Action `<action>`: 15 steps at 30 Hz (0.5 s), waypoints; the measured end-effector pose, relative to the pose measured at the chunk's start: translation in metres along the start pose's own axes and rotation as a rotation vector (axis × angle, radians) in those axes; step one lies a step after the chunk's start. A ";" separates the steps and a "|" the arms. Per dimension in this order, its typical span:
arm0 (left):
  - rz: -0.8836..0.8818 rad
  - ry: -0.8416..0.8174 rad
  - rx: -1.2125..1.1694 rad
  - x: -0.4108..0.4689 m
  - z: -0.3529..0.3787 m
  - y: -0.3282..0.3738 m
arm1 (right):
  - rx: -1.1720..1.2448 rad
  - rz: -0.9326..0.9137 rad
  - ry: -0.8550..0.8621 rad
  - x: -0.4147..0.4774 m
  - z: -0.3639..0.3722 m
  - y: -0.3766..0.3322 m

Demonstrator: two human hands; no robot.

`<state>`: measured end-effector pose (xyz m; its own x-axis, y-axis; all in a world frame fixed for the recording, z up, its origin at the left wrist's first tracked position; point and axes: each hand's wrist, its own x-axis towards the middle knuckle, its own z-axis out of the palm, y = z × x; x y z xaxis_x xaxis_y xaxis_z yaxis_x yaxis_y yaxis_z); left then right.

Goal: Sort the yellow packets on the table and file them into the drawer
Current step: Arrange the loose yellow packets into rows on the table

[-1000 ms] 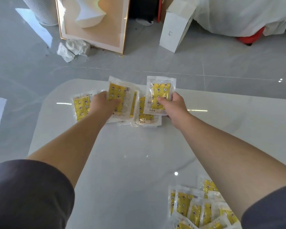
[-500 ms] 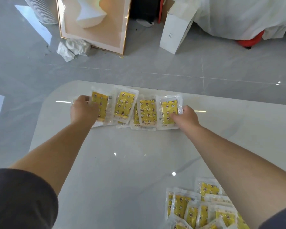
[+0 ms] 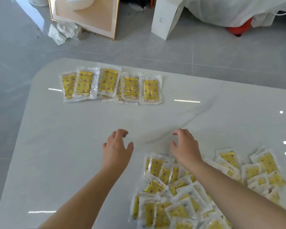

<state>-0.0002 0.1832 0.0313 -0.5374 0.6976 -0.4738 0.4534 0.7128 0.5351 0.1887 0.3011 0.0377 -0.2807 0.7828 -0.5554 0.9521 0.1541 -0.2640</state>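
Observation:
Several yellow packets in clear wrappers lie in an overlapping row [image 3: 111, 85] near the far edge of the white table [image 3: 73, 146]. A loose heap of more yellow packets [image 3: 180, 192] covers the near right of the table. My left hand [image 3: 116, 150] hovers over bare table in the middle, fingers apart and curled, holding nothing. My right hand [image 3: 184, 147] hangs just over the heap's far edge, fingers apart, also holding nothing. No drawer is in view.
Beyond the table on the grey floor stand a gold-framed picture [image 3: 84, 15], crumpled white paper [image 3: 64, 31], a white box [image 3: 165, 19] and a white cloth-covered mound over something red [image 3: 238, 28].
Both hands have let go of the far row of packets and drawn back toward me. The view has tilted down, showing more of the near heap.

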 end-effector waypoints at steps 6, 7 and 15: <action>-0.142 -0.343 0.025 -0.079 0.065 0.006 | 0.000 -0.082 -0.143 -0.056 0.012 0.048; -0.157 -0.338 0.053 -0.086 0.071 0.008 | 0.009 -0.103 -0.152 -0.060 0.013 0.054; -0.341 -0.114 -0.056 -0.106 0.090 0.015 | 0.061 -0.257 -0.159 -0.083 0.018 0.074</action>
<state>0.1274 0.1259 0.0268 -0.5669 0.4267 -0.7046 0.2205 0.9028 0.3693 0.2806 0.2365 0.0501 -0.5313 0.6178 -0.5797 0.8398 0.2943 -0.4561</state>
